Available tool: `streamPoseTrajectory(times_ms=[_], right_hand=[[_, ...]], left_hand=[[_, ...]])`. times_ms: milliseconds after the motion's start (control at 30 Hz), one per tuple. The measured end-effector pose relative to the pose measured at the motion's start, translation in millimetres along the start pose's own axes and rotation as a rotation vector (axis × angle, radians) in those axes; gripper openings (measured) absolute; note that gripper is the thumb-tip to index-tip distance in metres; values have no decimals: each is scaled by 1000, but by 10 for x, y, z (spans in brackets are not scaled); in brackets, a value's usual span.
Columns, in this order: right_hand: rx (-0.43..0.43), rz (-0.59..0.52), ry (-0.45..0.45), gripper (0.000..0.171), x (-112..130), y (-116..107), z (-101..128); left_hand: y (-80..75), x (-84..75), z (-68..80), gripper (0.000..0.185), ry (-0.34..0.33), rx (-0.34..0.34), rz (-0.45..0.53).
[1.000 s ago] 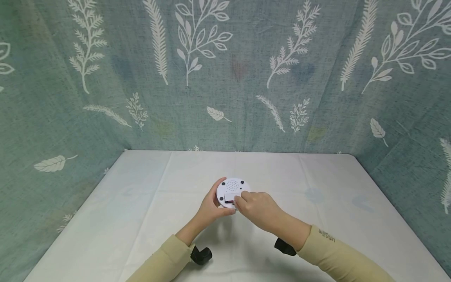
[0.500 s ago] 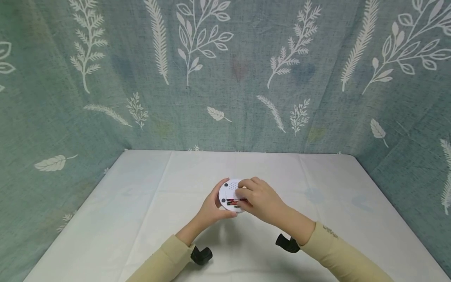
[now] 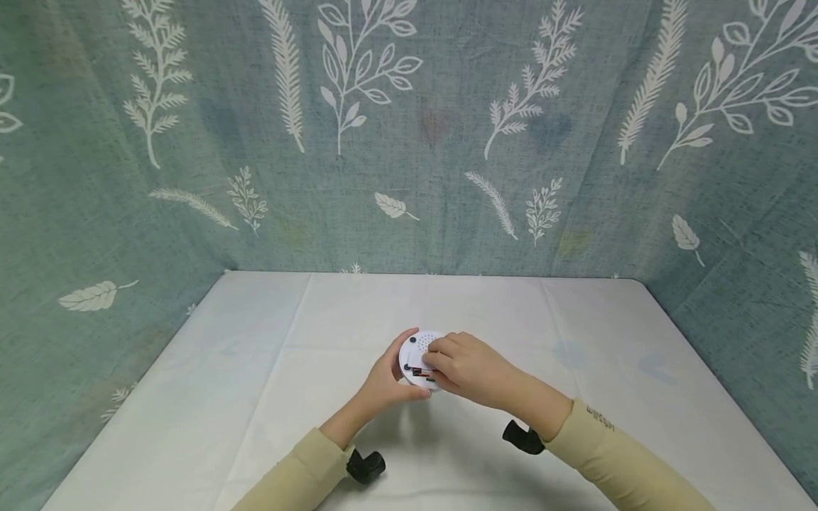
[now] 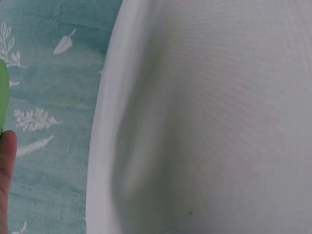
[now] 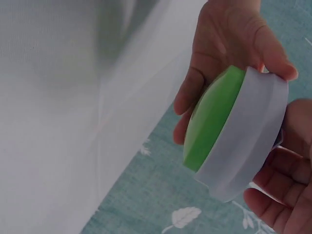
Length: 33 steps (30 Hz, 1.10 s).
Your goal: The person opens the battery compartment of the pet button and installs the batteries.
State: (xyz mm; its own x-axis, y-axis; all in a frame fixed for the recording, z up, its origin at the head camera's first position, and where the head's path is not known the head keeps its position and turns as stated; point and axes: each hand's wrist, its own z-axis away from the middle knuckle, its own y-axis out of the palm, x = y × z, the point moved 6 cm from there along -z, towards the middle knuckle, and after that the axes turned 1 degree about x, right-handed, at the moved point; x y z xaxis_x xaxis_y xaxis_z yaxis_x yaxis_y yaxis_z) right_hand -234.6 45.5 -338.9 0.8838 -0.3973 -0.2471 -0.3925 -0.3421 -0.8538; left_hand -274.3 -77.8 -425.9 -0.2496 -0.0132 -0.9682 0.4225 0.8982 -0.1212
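Note:
A round white push-button device (image 3: 407,350) is held up over the table, its underside facing the head camera. Speaker holes, dark round feet and batteries (image 3: 420,372) in a compartment show there. My left hand (image 3: 381,382) grips its rim from the left, thumb below and fingers above. With its fingertips, my right hand (image 3: 469,370) pinches a white battery cover (image 3: 416,360) against the underside, partly over the batteries. The right fingers hide much of the cover. In the right wrist view, the device's other side is a green dome (image 5: 214,119).
A white cloth covers the table (image 3: 307,397). Green-blue curtains (image 3: 409,177) with white leaf prints stand behind it and at both sides. Black wrist camera mounts (image 3: 366,468) stick out below both forearms.
The right hand drew the battery cover back and bared more of the batteries, then brought it down over part of them again. Both hands and the device have drifted slightly right and nearer.

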Motion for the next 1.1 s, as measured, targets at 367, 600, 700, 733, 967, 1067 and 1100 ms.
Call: streamPoseTrajectory(times_ms=[367,600,700,733,967,1067,1100], right_hand=[[-13,-13,53,21,33,-12,36],[-28,-76,97,16,49,-32,31],[-29,-96,107,14,44,-45,29],[-31,-100,111,14,41,-44,29],[29,-347,445,26,-111,16,81],[126,-669,763,61,-256,164,192],[159,-803,865,73,-287,232,237]], left_hand=[[-31,-25,3,95,15,-35,-7],[-25,-41,6,95,11,-38,-32],[-28,-37,5,95,9,-35,-33],[-29,-34,5,96,9,-34,-35],[-43,-52,7,96,35,-47,-39],[-44,-61,11,96,39,-58,-56],[-43,-61,14,96,36,-61,-60]])
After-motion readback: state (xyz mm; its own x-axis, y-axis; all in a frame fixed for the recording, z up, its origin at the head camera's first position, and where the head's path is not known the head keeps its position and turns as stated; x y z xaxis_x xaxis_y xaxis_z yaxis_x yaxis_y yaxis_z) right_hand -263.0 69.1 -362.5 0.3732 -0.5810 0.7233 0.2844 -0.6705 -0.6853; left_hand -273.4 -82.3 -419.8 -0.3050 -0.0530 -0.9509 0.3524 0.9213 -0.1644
